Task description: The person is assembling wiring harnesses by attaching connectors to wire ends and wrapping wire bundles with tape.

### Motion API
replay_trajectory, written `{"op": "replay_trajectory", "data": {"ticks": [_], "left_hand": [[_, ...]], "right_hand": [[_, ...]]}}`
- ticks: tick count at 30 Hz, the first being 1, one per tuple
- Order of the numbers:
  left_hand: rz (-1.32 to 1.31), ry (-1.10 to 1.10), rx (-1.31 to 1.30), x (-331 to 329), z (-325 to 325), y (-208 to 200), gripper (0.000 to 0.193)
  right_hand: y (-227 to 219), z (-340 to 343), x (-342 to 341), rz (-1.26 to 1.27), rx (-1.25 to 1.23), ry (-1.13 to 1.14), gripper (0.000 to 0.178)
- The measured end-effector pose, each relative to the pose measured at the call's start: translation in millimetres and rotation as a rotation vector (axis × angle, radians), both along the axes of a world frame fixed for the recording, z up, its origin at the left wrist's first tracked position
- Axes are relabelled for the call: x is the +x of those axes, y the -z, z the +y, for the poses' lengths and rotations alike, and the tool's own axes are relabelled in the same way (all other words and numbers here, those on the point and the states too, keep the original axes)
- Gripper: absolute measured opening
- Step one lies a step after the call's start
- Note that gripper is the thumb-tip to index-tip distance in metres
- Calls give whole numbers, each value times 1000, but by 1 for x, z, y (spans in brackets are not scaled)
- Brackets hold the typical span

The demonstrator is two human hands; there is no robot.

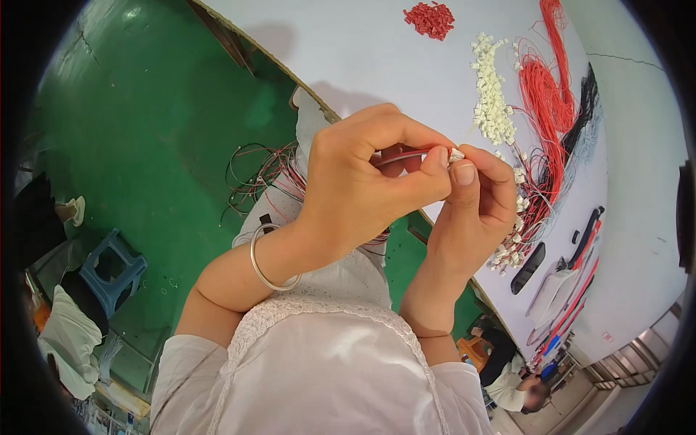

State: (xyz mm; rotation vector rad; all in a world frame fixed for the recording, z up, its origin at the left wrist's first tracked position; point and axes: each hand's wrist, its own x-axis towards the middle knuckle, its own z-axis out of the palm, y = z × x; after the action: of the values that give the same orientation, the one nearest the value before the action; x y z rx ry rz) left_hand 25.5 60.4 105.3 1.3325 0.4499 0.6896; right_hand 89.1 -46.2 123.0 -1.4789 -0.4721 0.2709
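Just past the table's edge, both hands meet fingertip to fingertip. Red and dark wires [403,156] run through my left hand [355,177], pinched between its thumb and forefinger near their ends. A small white connector [456,155] sits at those ends, and my right hand [475,192] grips it between thumb and forefinger. How far the wires go into the connector is hidden by the fingertips. More red and black wires [279,177] hang over my lap, beside my left wrist.
On the white table [348,43] lie a pile of white connectors [493,94], small red pieces [429,20], red wire bundles [545,98], black wires [582,109] and a dark phone-like slab [528,268]. A blue stool [113,270] stands on the green floor. Other people sit at lower left and lower right.
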Motion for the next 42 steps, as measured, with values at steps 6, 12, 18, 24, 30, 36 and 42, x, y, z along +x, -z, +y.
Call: {"op": "replay_trajectory", "data": {"ticks": [6,12,18,24,30,36,42], "left_hand": [[34,25,54,-4,0,-2,13],[11,48,52,-4,-3,-2,14],[13,81,70,-6,-5,-4,17],[-42,119,8,-6,-4,0,16],[-19,108,-31,-4,-1,0,12],[-47,128,-81,-1,0,4,10],[-40,99,-16,-1,-1,5,10]], "right_hand": [[6,-1,7,-256,-65,41,18],[4,-5,6,-379,-161,59,24],[0,-5,7,-278,-174,96,26],[2,-3,9,-605,-215,134,29],[-6,-10,12,-289,-142,-26,23],[-6,-12,16,-248,-155,-87,19],[1,-14,18,-288,-122,-87,18]]}}
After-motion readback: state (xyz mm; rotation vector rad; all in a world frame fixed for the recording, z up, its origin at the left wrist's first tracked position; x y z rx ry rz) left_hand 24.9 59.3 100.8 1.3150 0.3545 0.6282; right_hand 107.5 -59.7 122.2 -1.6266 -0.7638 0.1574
